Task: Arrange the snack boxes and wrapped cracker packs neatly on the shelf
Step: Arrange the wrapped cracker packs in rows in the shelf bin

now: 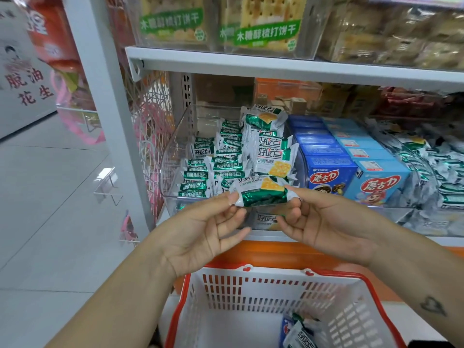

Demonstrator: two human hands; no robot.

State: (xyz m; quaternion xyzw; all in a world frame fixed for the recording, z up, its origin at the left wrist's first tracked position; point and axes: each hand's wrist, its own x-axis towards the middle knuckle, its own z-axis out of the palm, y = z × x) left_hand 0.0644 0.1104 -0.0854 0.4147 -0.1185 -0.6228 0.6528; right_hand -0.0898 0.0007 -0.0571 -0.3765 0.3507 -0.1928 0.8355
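A green and white wrapped cracker pack (263, 193) is held flat between both hands in front of the shelf. My left hand (200, 229) pinches its left end and my right hand (324, 219) pinches its right end. Behind it a clear bin (170, 156) on the white shelf (276, 64) holds several more of the same packs, some lying in rows and some stacked upright. To the bin's right stand blue snack boxes (331, 172) and lighter blue boxes (381, 184) in rows.
A white basket with a red rim (251, 310) sits below my hands, with a few packs (301, 335) in its right corner. More green packs (442, 167) fill a bin at far right. Cracker bags (263, 23) occupy the upper shelf. Tiled aisle floor lies left.
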